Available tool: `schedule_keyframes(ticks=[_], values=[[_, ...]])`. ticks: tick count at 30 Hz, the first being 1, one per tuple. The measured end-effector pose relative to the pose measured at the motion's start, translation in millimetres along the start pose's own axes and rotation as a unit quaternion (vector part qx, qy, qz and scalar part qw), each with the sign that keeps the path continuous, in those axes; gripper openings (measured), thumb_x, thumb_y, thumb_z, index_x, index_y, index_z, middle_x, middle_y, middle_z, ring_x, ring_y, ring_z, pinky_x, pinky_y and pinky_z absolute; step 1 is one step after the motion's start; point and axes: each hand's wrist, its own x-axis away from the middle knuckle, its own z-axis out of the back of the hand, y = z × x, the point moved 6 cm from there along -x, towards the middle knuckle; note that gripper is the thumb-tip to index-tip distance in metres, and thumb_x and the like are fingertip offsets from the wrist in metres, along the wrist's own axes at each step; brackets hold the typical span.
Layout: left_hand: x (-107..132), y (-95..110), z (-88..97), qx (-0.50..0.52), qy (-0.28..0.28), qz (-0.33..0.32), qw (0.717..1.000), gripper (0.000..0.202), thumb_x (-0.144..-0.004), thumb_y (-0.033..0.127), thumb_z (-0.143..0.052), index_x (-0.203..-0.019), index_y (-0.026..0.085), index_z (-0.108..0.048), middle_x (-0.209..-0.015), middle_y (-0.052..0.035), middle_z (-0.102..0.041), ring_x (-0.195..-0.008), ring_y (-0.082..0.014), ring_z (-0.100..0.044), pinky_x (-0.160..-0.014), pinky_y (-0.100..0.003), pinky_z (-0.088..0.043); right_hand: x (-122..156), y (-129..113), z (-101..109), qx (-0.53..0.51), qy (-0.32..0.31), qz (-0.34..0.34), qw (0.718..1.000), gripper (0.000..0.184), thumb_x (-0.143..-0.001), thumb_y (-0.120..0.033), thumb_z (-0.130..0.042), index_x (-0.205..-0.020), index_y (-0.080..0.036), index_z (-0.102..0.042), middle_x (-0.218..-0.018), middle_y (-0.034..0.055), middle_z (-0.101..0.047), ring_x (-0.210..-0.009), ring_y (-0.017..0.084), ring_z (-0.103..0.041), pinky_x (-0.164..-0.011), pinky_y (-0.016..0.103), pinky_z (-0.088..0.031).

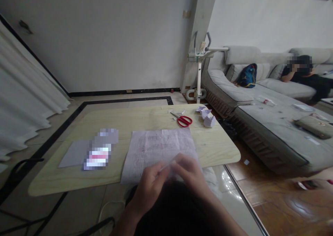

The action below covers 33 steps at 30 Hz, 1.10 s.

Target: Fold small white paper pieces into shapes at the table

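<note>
Both hands meet over the near edge of a large printed sheet of paper [158, 144], which lies on the table. My left hand [153, 180] is closed, thumb and fingers pinching a small piece of white paper [164, 166]. From the other side my right hand [187, 170] closes on the same piece, its fingertips close to the left ones. The piece is blurred and partly covered by the fingers, so its shape is unclear. Beyond the sheet lie red-handled scissors [184, 121], with paper scraps around the blades. Several folded paper pieces [208, 121] sit at the far right corner.
The pale wooden table [125, 118] has rounded corners. On its left, a blurred-out lit device [97, 156] rests over a white sheet [73, 154]. A grey sofa [273, 125] with a blue backpack [248, 76] stands to the right, where a person [303, 73] sits.
</note>
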Motion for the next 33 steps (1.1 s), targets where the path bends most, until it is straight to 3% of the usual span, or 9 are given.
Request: schedule_keyframes(ticks=[5,11,19,26,33], values=[[-0.6,-6.8,-0.4,0.0,0.007,0.034,0.999,0.033,-0.089,0.043,-0.053,-0.073,0.015,-0.063,-0.064,0.0004,-0.059,-0.061,-0.0133,-0.055,-0.053,-0.02,-0.041,1.4,2.9,2.8,-0.004,0.012,0.003,1.0,0.029,-0.08,-0.037,-0.065,-0.063,-0.017,-0.055,-0.059,-0.0026,-0.052,-0.056,0.011,-0.05,-0.052,0.022,-0.04],[-0.3,-10.7,-8.0,0.029,-0.036,0.089,0.995,0.035,-0.083,0.047,-0.06,-0.072,0.014,-0.066,-0.063,-0.0018,-0.065,-0.059,-0.0143,-0.059,-0.053,-0.021,-0.043,1.5,5.9,4.0,-0.056,0.029,-0.018,0.998,0.029,-0.077,-0.036,-0.068,-0.061,-0.017,-0.053,-0.056,-0.0027,-0.054,-0.053,0.011,-0.05,-0.051,0.022,-0.039],[1.5,0.3,-4.7,0.039,-0.048,0.076,0.995,0.031,-0.084,0.043,-0.059,-0.074,0.015,-0.066,-0.065,-0.0027,-0.069,-0.06,-0.0155,-0.063,-0.056,-0.023,-0.047,1.0,2.4,5.0,-0.033,0.025,-0.009,0.999,0.029,-0.08,-0.037,-0.064,-0.061,-0.017,-0.056,-0.058,-0.0017,-0.054,-0.057,0.012,-0.05,-0.054,0.023,-0.04],[0.4,-4.7,-10.2,0.047,-0.056,0.063,0.995,0.031,-0.085,0.043,-0.058,-0.073,0.015,-0.066,-0.064,-0.0016,-0.067,-0.06,-0.0146,-0.061,-0.056,-0.022,-0.045,3.4,-7.3,6.0,-0.014,0.035,0.008,0.999,0.03,-0.08,-0.034,-0.062,-0.059,-0.018,-0.05,-0.057,-0.0022,-0.052,-0.056,0.012,-0.049,-0.053,0.023,-0.04],[-1.0,-2.4,0.1,-0.027,0.005,-0.019,0.999,0.034,-0.091,0.037,-0.048,-0.066,0.017,-0.056,-0.06,0.0021,-0.053,-0.061,-0.0126,-0.052,-0.056,-0.021,-0.039,3.3,-4.6,5.7,0.031,0.032,0.02,0.999,0.029,-0.083,-0.034,-0.06,-0.062,-0.018,-0.05,-0.06,-0.0023,-0.048,-0.06,0.013,-0.045,-0.056,0.024,-0.037]])
